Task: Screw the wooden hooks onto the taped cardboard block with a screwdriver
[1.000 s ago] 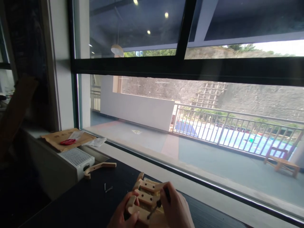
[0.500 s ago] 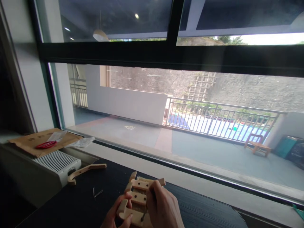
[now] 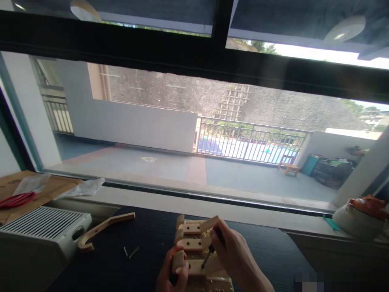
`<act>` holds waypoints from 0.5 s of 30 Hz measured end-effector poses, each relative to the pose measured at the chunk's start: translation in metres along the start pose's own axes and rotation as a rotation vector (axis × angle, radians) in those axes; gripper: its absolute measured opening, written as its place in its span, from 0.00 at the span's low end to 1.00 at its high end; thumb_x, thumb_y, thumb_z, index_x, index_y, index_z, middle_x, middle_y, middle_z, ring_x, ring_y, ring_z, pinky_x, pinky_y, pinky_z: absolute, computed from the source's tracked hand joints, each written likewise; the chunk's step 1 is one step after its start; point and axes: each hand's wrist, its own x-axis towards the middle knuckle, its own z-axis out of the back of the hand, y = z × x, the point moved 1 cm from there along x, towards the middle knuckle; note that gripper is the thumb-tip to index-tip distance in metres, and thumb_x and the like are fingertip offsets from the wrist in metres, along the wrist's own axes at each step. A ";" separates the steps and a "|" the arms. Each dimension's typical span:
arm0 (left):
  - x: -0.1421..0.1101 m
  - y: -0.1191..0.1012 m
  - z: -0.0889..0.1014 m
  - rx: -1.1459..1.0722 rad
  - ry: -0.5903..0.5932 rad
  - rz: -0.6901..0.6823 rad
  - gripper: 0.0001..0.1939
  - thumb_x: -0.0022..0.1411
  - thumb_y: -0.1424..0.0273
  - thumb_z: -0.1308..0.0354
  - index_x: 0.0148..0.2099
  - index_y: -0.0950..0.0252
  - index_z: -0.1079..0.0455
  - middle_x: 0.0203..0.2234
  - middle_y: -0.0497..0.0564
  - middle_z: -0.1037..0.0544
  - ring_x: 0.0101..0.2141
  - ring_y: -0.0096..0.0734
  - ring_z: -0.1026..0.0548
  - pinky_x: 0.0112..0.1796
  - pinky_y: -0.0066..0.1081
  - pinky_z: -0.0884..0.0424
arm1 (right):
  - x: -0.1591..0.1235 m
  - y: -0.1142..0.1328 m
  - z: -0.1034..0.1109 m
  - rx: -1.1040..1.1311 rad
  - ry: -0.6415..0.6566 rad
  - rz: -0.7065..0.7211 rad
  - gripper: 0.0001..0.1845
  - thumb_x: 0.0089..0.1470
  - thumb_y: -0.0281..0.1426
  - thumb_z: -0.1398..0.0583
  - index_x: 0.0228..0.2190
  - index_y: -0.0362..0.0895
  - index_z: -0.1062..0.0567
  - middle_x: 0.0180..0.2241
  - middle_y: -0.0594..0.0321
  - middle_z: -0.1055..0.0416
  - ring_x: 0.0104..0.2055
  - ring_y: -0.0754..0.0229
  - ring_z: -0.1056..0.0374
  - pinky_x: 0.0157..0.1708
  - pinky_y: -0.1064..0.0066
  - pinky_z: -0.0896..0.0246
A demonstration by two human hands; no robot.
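My right hand is closed round the dark handle of a screwdriver. The tip of its metal shaft meets a hole in the nearest pale wooden hook. My left hand grips the curved left end of that hook, thumb in front and fingers behind. Two more wooden hooks with dark round holes lie in a row behind it, over a yellowish, plastic-wrapped piece. Whether a screw sits under the tip is too small to tell.
On the dark table lie a loose wooden hook and a few screws. To the left are a white vented box, brown paper, red-handled scissors and a plastic bag. A round pot stands right, by the window.
The view has swung to the right, bringing the pot into sight. My right hand has tilted outward, so the screwdriver's shaft shows more. My left hand still grips the near hook.
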 end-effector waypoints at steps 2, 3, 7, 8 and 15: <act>0.000 -0.005 0.004 -0.017 0.053 0.014 0.18 0.52 0.59 0.43 0.43 0.63 0.31 0.32 0.49 0.23 0.35 0.35 0.25 0.40 0.30 0.30 | 0.000 0.007 0.005 -0.032 -0.002 0.015 0.11 0.58 0.34 0.55 0.29 0.44 0.37 0.24 0.66 0.33 0.24 0.67 0.41 0.27 0.76 0.51; 0.001 -0.007 0.007 -0.022 0.096 0.010 0.18 0.52 0.60 0.43 0.44 0.63 0.31 0.33 0.50 0.23 0.37 0.37 0.25 0.42 0.31 0.30 | 0.000 0.010 0.006 -0.048 0.001 0.033 0.11 0.58 0.34 0.54 0.29 0.44 0.36 0.24 0.65 0.33 0.24 0.67 0.41 0.27 0.76 0.51; 0.001 -0.010 0.015 -0.018 0.218 -0.020 0.20 0.53 0.64 0.43 0.49 0.63 0.34 0.46 0.54 0.27 0.49 0.42 0.30 0.52 0.39 0.36 | 0.000 0.013 0.016 -0.093 0.081 0.108 0.10 0.56 0.33 0.52 0.30 0.43 0.34 0.25 0.66 0.33 0.24 0.69 0.43 0.25 0.76 0.53; 0.001 -0.010 0.016 -0.014 0.235 -0.029 0.21 0.54 0.65 0.43 0.50 0.63 0.35 0.48 0.54 0.28 0.50 0.42 0.31 0.53 0.40 0.38 | 0.000 0.012 0.019 -0.102 0.113 0.127 0.10 0.55 0.33 0.51 0.29 0.43 0.33 0.24 0.67 0.34 0.23 0.69 0.44 0.25 0.76 0.54; -0.004 -0.007 0.015 -0.019 0.269 -0.068 0.25 0.55 0.68 0.44 0.55 0.61 0.41 0.49 0.53 0.31 0.49 0.37 0.31 0.52 0.37 0.36 | 0.004 0.003 0.030 -0.111 0.252 0.146 0.10 0.53 0.36 0.47 0.30 0.43 0.31 0.24 0.67 0.34 0.24 0.70 0.45 0.23 0.77 0.56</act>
